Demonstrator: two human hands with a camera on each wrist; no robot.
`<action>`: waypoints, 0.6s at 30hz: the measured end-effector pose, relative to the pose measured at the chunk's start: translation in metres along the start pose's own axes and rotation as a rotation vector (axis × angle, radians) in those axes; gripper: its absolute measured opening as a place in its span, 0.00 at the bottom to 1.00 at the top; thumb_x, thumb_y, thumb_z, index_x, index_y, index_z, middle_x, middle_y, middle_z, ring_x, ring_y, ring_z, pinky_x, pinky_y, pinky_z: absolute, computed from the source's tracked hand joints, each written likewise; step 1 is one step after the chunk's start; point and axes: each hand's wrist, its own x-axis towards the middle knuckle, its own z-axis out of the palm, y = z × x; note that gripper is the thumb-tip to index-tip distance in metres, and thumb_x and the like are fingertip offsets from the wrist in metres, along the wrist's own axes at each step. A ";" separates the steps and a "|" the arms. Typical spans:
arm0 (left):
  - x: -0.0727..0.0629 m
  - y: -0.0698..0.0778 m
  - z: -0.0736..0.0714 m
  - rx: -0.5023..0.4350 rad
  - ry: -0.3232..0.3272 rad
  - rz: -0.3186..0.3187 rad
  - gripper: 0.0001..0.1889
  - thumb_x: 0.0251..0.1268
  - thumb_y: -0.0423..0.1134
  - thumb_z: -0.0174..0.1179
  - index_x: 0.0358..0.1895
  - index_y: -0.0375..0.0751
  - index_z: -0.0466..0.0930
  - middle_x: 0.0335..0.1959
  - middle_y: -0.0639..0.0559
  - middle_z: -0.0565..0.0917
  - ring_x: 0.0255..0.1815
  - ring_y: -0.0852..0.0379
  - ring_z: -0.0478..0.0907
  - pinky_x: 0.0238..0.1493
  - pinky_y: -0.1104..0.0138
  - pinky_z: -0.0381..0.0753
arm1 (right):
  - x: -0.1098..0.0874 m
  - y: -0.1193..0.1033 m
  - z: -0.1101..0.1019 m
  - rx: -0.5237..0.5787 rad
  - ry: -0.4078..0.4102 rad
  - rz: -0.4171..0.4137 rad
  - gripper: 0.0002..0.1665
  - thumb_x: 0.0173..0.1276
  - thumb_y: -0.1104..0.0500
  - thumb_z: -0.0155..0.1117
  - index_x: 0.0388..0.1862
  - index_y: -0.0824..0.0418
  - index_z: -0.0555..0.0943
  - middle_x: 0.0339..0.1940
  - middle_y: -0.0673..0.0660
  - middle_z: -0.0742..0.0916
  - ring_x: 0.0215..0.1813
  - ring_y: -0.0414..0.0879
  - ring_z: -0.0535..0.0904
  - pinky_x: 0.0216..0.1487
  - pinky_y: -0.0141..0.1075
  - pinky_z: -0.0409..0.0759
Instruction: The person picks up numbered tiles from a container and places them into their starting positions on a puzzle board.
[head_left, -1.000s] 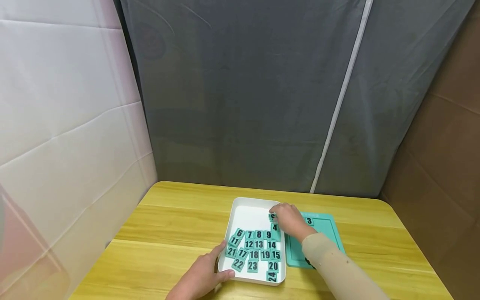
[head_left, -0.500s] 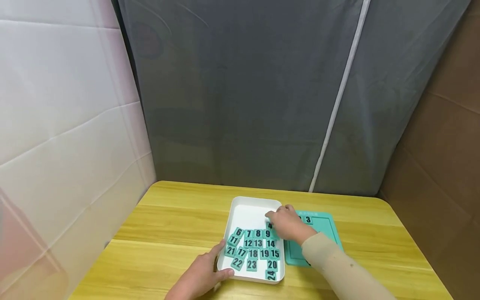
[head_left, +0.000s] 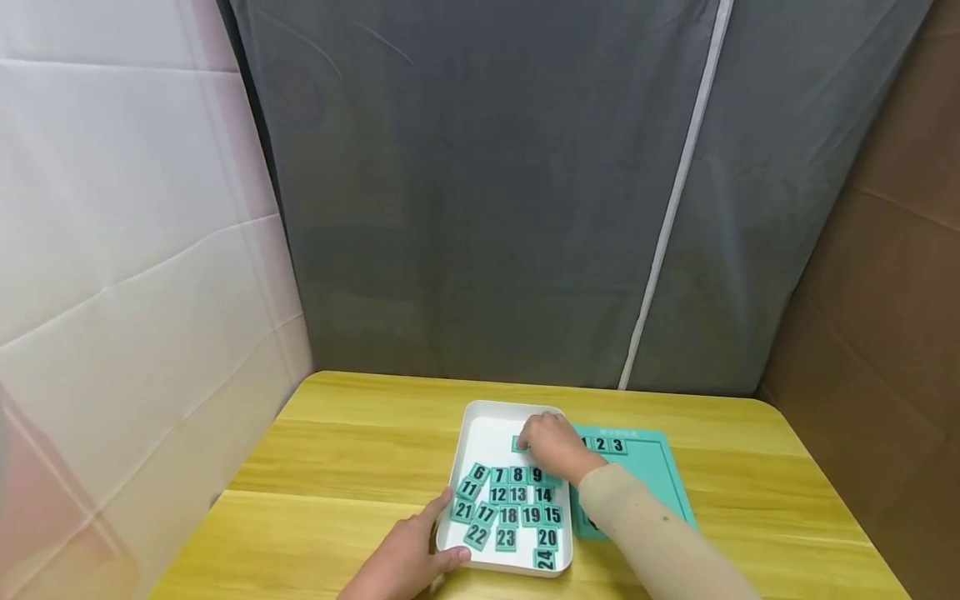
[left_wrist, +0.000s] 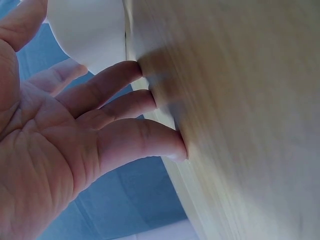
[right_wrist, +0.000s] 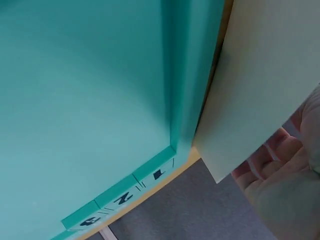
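Observation:
A white tray [head_left: 491, 425] holds several teal number tiles, among them the 13 tile [head_left: 518, 494]. My right hand [head_left: 555, 446] reaches over the tray's right rim, fingers bent down at a teal number tile [head_left: 517, 444] whose numeral they hide. The right wrist view shows those fingers curled behind the tray wall [right_wrist: 260, 95]. My left hand [head_left: 408, 550] spans the tray's near left corner, thumb at the front rim and index finger along the side. In the left wrist view, other fingertips [left_wrist: 180, 147] of that hand rest on the table, loosely extended.
A teal board [head_left: 660, 467] lies against the tray's right side. Tiles 1, 2 and 3 [head_left: 617, 445] line its far edge. Both stand on a wooden table [head_left: 337, 467]; a grey curtain [head_left: 480, 208] hangs behind, with panels on either side.
My right hand has moved left inside the tray, with a tile at its fingertips. Tiles 1 and 2 on the board have come into sight. My left hand stays at the tray corner.

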 end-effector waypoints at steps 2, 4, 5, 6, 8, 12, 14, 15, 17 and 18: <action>0.001 -0.001 0.000 0.001 -0.001 -0.011 0.52 0.64 0.57 0.76 0.85 0.39 0.60 0.65 0.30 0.83 0.50 0.46 0.78 0.67 0.36 0.78 | 0.003 0.000 0.001 0.011 0.013 0.006 0.07 0.73 0.62 0.74 0.45 0.53 0.95 0.48 0.50 0.94 0.60 0.54 0.84 0.79 0.53 0.72; 0.002 -0.002 -0.001 0.000 -0.007 -0.027 0.52 0.63 0.58 0.75 0.85 0.40 0.60 0.66 0.31 0.83 0.51 0.45 0.78 0.68 0.36 0.78 | 0.006 -0.001 0.002 0.016 0.028 0.013 0.04 0.70 0.60 0.77 0.41 0.52 0.94 0.44 0.49 0.94 0.56 0.53 0.83 0.77 0.54 0.73; 0.002 -0.003 -0.002 0.001 -0.010 -0.035 0.52 0.63 0.58 0.75 0.85 0.40 0.60 0.65 0.32 0.83 0.51 0.45 0.78 0.67 0.37 0.78 | 0.008 -0.002 0.003 0.012 0.038 0.014 0.03 0.69 0.59 0.78 0.40 0.51 0.94 0.41 0.48 0.94 0.53 0.52 0.82 0.76 0.54 0.73; 0.003 -0.003 -0.003 0.002 -0.009 -0.035 0.52 0.63 0.58 0.75 0.85 0.40 0.60 0.63 0.33 0.84 0.51 0.45 0.78 0.67 0.38 0.78 | 0.009 -0.002 0.004 0.003 0.048 0.014 0.03 0.68 0.59 0.79 0.39 0.50 0.94 0.40 0.47 0.94 0.52 0.51 0.82 0.75 0.54 0.73; 0.004 -0.004 -0.004 0.005 -0.006 -0.041 0.52 0.63 0.58 0.76 0.85 0.40 0.60 0.63 0.33 0.84 0.51 0.45 0.79 0.67 0.38 0.78 | 0.012 -0.003 0.006 -0.017 0.074 0.006 0.04 0.67 0.59 0.81 0.37 0.48 0.94 0.38 0.45 0.93 0.50 0.50 0.81 0.72 0.54 0.74; 0.004 -0.005 -0.002 0.014 -0.002 -0.064 0.52 0.62 0.57 0.76 0.84 0.39 0.61 0.66 0.31 0.83 0.55 0.45 0.80 0.70 0.35 0.76 | 0.012 -0.004 0.008 -0.024 0.110 -0.017 0.06 0.66 0.56 0.81 0.42 0.48 0.94 0.40 0.46 0.94 0.52 0.51 0.82 0.70 0.55 0.75; 0.004 -0.005 -0.001 0.011 -0.011 -0.084 0.52 0.62 0.58 0.76 0.84 0.40 0.61 0.69 0.31 0.81 0.58 0.44 0.80 0.71 0.34 0.75 | 0.008 0.000 0.005 0.045 0.120 -0.006 0.12 0.66 0.56 0.81 0.49 0.51 0.93 0.43 0.47 0.94 0.54 0.52 0.82 0.72 0.56 0.74; 0.004 -0.004 0.000 0.008 -0.012 -0.080 0.52 0.62 0.58 0.76 0.84 0.40 0.61 0.69 0.31 0.81 0.59 0.44 0.80 0.71 0.34 0.75 | 0.005 0.004 0.002 0.089 0.125 0.010 0.16 0.67 0.56 0.81 0.53 0.52 0.91 0.45 0.48 0.94 0.56 0.53 0.82 0.74 0.57 0.72; 0.004 -0.004 0.001 0.000 -0.010 -0.059 0.52 0.63 0.58 0.76 0.84 0.39 0.61 0.68 0.31 0.82 0.58 0.43 0.80 0.71 0.35 0.75 | -0.003 0.018 -0.007 0.185 0.143 0.058 0.23 0.67 0.56 0.80 0.61 0.53 0.88 0.49 0.49 0.94 0.61 0.54 0.82 0.77 0.60 0.70; 0.005 -0.003 0.001 -0.004 -0.010 -0.047 0.52 0.63 0.58 0.76 0.84 0.39 0.61 0.67 0.32 0.82 0.57 0.43 0.80 0.70 0.35 0.76 | -0.009 0.028 -0.013 0.220 0.154 0.083 0.26 0.68 0.56 0.80 0.64 0.53 0.86 0.50 0.50 0.93 0.63 0.55 0.82 0.78 0.62 0.68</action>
